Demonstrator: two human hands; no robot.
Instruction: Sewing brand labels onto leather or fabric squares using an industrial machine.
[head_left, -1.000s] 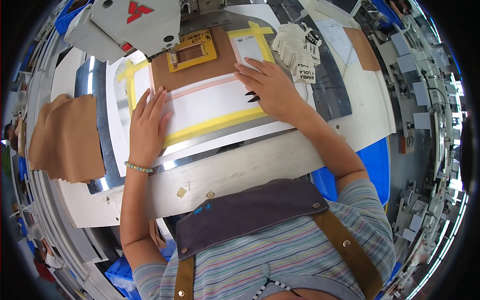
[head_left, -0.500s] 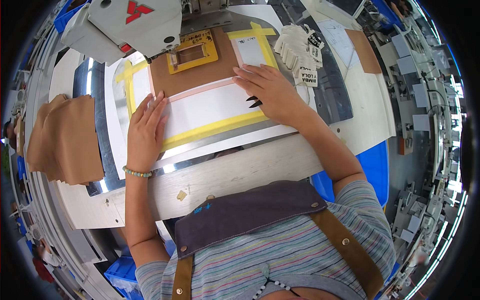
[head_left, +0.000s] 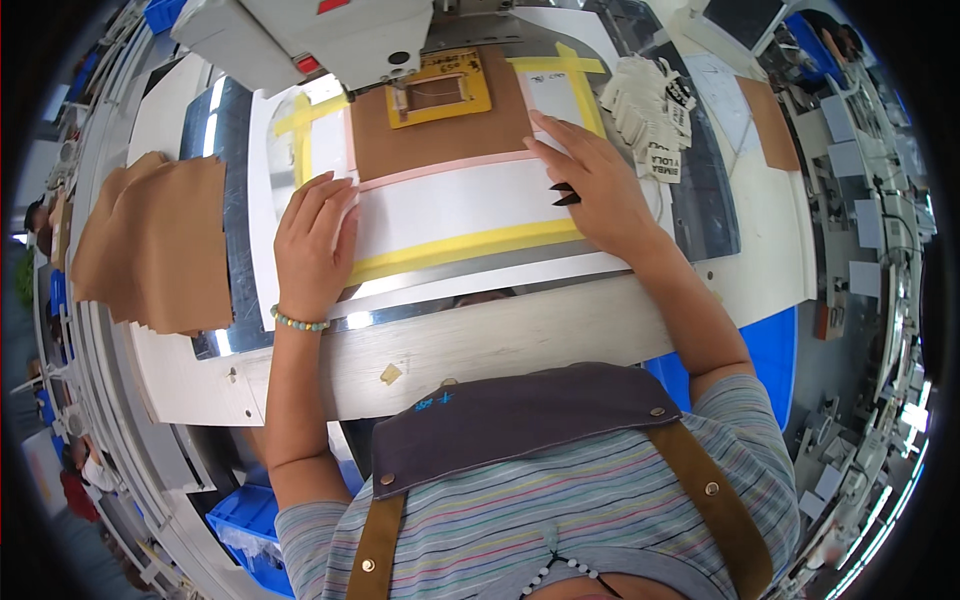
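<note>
**Brown panel (head_left: 440,148) lies flat on the taped white sheet (head_left: 465,205)**

Your left hand (head_left: 313,250) is open, its fingers loosely extended beside the panel's near-left corner. Your right hand (head_left: 607,195) has its index and middle fingers stretched toward the near-right corner, while its other fingers curl around a black-tipped tool (head_left: 565,195). A yellow frame (head_left: 445,114) sits on the panel, close by the sewing machine (head_left: 300,45). On the bench (head_left: 520,335), you have brown pieces (head_left: 150,245) stacked at left and white tags (head_left: 635,105) bunched at right.

brown sheet (head_left: 440,145) under yellow frame (head_left: 440,112), sewing machine (head_left: 310,40)
</note>
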